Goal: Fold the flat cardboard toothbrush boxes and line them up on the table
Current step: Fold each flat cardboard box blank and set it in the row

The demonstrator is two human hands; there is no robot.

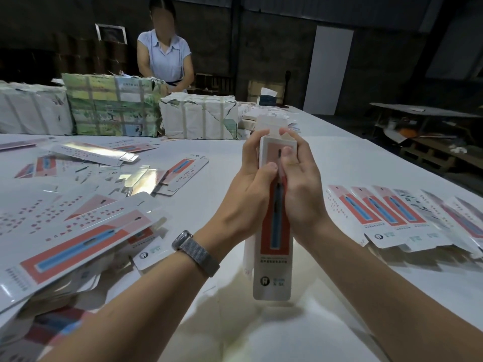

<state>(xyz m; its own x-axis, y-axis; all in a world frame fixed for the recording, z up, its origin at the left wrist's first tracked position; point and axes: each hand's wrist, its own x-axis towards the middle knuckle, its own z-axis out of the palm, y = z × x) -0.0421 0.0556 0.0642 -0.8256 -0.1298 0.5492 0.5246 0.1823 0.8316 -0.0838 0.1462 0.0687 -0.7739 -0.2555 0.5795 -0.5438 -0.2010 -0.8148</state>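
Both bare hands hold 1 long, narrow white cardboard toothbrush box (274, 231), printed with a red panel and a blue toothbrush, upright above the white table (352, 158), between the person's forearms. The left hand (251, 184), with a grey mesh watch (196, 250) on its wrist, wraps its fingers round the box's left edge, thumb pressed on the printed front. The right hand (300, 184) curls round the right edge, thumb also on the front. A white top flap (271, 124) stands up past the fingertips, not yet tucked in.

The step in hand appears to be squaring the sleeve and closing its upper end. To do it well, the thumbs would press evenly along the creases so the sides pop square, and the flap should fold over without crushing the corners.

To the right lies a row of about 6 already folded boxes (392, 218), overlapping side by side and running toward the table's right edge. The bare strip of table between that row and the held box looks like the natural landing place. On the left, a loose heap of flat, glossy unfolded boxes (78, 231) sprawls close to the left forearm, so a wide elbow swing could scatter it. Far across the table stand wrapped, strapped paper bundles (112, 105), where another person (164, 56) works, well apart from the hands.
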